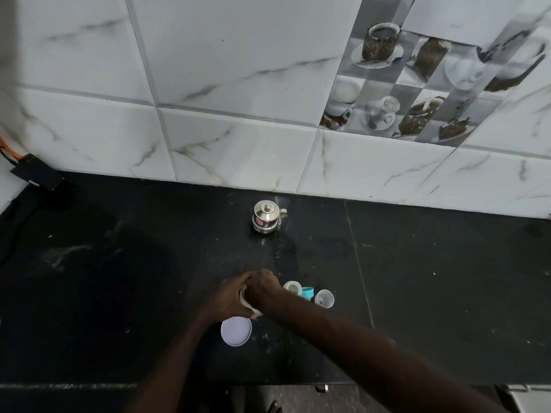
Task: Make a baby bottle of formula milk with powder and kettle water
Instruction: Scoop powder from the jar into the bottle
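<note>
We see our left hand [228, 298] gripping a pale container [245, 301] on the bench [119, 278]. Our right hand [262, 283] curls over its top, grasp unclear. 1 white lid [236, 330] lies beside.

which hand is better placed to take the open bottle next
Probably right. The right hand sits over the top of the container, next to the open bottle; the left hand grips the container on the side away from it.
</note>
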The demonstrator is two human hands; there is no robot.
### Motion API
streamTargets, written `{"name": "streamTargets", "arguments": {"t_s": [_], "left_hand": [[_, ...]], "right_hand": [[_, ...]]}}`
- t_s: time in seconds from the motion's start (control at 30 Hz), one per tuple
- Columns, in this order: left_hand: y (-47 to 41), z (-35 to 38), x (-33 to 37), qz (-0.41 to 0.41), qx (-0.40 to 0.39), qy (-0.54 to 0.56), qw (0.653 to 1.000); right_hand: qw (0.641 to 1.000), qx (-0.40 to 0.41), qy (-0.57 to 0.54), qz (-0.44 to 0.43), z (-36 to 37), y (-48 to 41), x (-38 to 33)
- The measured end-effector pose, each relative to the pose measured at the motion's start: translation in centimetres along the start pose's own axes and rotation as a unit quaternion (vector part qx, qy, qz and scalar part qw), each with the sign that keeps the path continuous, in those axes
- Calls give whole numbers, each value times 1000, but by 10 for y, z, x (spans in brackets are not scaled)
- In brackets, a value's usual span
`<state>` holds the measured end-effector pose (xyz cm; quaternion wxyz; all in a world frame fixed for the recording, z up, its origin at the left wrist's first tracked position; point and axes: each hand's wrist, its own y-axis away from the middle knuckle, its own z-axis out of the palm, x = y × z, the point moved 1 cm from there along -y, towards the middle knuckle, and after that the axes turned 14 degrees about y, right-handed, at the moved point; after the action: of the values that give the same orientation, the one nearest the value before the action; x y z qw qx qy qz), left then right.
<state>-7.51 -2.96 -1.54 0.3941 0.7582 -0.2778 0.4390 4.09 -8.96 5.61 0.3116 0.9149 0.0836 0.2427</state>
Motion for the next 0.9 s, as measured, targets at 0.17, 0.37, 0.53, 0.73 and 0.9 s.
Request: {"name": "streamTargets", "arguments": {"t_s": [0.17,0.37,0.53,0.73,0.9], "left_hand": [[1,2,14,3,-9,-4,1000],[3,-3,10,-1,-10,-20,1000],[5,-4,13,6,-3,-3,1000],[1,3,19,6,-25,-41,999],[2,2,19,-23,-8,-48,999]], "right_hand": [[1000,19,-22,7,4,0,5],[999,-1,-33,5,5,-8,4],[985,55,-158,44,8,-3,11],[969,47,-238,40,15,1,18],[948,95,-301,51,23,7,29]]}}
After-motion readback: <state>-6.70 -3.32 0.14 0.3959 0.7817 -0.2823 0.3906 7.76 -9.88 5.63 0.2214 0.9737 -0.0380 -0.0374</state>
